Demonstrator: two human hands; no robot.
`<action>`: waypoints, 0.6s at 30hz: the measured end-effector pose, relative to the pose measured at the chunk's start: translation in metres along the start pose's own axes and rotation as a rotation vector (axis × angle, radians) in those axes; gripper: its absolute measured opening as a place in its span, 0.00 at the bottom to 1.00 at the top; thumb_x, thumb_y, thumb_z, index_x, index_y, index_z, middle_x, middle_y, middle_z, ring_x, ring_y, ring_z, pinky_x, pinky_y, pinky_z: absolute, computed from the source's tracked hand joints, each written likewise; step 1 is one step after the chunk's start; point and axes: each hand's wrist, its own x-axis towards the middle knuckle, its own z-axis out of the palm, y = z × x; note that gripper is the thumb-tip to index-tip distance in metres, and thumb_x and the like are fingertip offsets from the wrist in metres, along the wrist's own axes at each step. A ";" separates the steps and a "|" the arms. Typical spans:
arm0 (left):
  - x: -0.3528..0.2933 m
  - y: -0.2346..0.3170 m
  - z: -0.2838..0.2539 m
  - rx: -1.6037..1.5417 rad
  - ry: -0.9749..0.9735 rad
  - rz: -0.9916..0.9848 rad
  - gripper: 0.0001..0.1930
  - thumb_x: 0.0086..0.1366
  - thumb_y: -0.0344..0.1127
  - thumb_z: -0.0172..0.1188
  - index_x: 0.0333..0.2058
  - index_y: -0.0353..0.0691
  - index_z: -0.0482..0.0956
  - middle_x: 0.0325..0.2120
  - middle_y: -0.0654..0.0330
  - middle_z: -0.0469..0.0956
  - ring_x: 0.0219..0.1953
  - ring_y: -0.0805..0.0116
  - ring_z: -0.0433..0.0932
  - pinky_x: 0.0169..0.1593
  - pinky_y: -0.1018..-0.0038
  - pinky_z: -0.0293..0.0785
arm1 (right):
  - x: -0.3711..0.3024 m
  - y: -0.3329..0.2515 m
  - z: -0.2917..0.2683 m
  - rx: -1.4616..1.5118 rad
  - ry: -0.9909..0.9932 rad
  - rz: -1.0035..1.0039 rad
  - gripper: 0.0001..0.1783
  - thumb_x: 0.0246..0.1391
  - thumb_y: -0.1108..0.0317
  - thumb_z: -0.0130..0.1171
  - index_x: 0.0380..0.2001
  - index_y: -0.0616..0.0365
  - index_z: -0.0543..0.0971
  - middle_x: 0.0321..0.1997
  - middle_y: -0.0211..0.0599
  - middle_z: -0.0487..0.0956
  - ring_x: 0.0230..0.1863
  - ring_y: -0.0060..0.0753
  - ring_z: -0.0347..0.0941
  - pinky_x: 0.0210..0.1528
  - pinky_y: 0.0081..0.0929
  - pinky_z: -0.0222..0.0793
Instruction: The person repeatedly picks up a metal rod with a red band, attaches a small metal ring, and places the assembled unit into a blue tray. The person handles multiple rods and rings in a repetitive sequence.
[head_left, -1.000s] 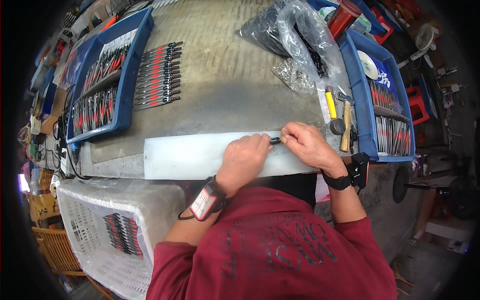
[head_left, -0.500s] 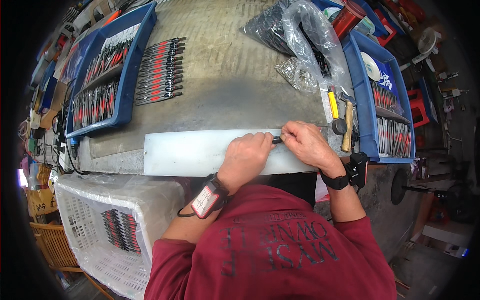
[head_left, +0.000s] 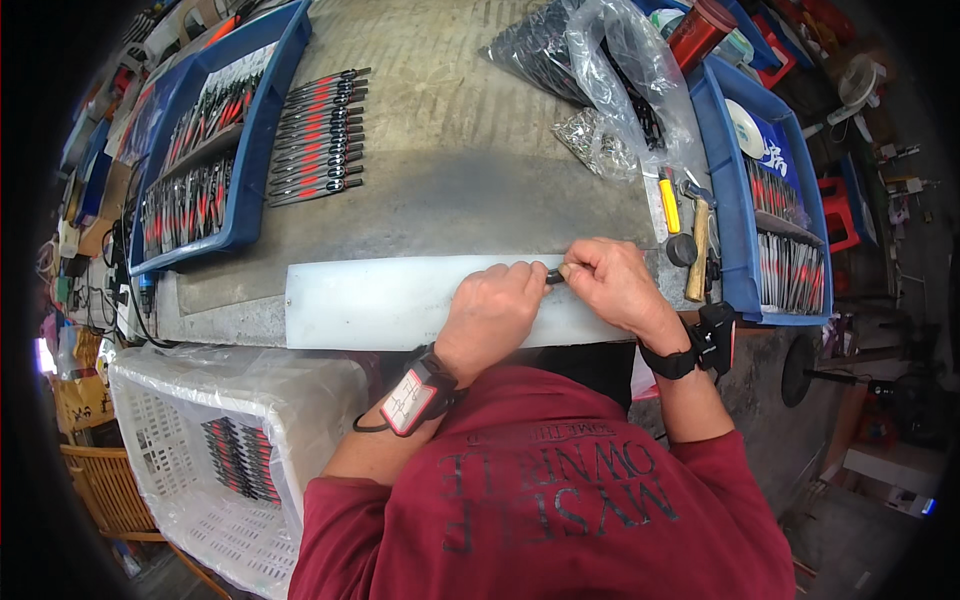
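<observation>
Both hands meet above a white plastic board point(head_left: 370, 305) at the near edge of the worktable. My left hand point(head_left: 497, 312) is closed, its fingers pinching one end of a short black piece point(head_left: 554, 277). From the other side, the curled fingers and thumb of my right hand point(head_left: 612, 285) grip the same piece. Only a small part of it shows between the two hands, too little to tell its kind.
A row of slim black-and-red pointed tools point(head_left: 318, 135) lies at the far left, beside a divided blue bin point(head_left: 250, 190). At the right are a hammer point(head_left: 698, 250), a yellow-handled tool point(head_left: 669, 205), clear plastic bags point(head_left: 600, 60) and another blue bin point(head_left: 735, 230). A white basket point(head_left: 150, 400) stands lower left.
Hardly anything differs. My right hand has shifted very slightly, and both hands keep hold of the short black piece.
</observation>
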 end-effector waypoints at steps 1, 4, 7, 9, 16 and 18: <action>0.000 0.000 0.000 0.000 -0.002 -0.002 0.08 0.56 0.35 0.59 0.29 0.38 0.71 0.18 0.62 0.68 0.19 0.67 0.71 0.22 0.70 0.69 | 0.001 0.000 0.000 -0.001 0.002 -0.011 0.07 0.47 0.69 0.56 0.23 0.64 0.75 0.23 0.48 0.74 0.25 0.46 0.72 0.28 0.35 0.65; -0.001 0.000 0.000 -0.001 -0.010 -0.011 0.08 0.56 0.35 0.58 0.29 0.38 0.71 0.18 0.62 0.68 0.20 0.67 0.71 0.22 0.70 0.69 | 0.003 0.002 -0.002 0.019 -0.020 0.031 0.07 0.46 0.70 0.57 0.23 0.64 0.75 0.22 0.47 0.74 0.25 0.45 0.71 0.28 0.35 0.65; 0.000 0.000 0.000 -0.003 -0.016 -0.012 0.07 0.56 0.35 0.58 0.28 0.38 0.71 0.18 0.62 0.68 0.20 0.67 0.71 0.22 0.70 0.69 | 0.002 0.001 -0.002 0.032 -0.023 0.025 0.08 0.46 0.69 0.57 0.23 0.64 0.75 0.21 0.47 0.74 0.24 0.45 0.71 0.28 0.35 0.65; 0.000 0.000 0.000 -0.002 -0.026 -0.009 0.07 0.56 0.34 0.58 0.28 0.39 0.71 0.18 0.62 0.67 0.20 0.67 0.71 0.22 0.70 0.69 | 0.002 0.001 -0.001 0.031 -0.009 0.009 0.08 0.46 0.69 0.57 0.22 0.64 0.74 0.21 0.46 0.74 0.24 0.44 0.71 0.27 0.34 0.64; 0.001 0.001 -0.001 0.002 -0.026 -0.024 0.07 0.56 0.35 0.58 0.27 0.40 0.70 0.18 0.63 0.67 0.20 0.67 0.71 0.22 0.70 0.69 | 0.004 0.000 -0.002 0.064 -0.050 0.076 0.08 0.46 0.70 0.59 0.23 0.64 0.74 0.20 0.45 0.73 0.22 0.38 0.69 0.26 0.32 0.63; 0.000 0.001 0.000 0.001 -0.032 -0.044 0.08 0.56 0.35 0.58 0.26 0.40 0.69 0.17 0.62 0.67 0.19 0.66 0.71 0.22 0.70 0.69 | 0.004 -0.001 -0.002 0.057 -0.047 0.082 0.08 0.47 0.70 0.59 0.23 0.64 0.74 0.20 0.45 0.73 0.22 0.37 0.68 0.26 0.32 0.63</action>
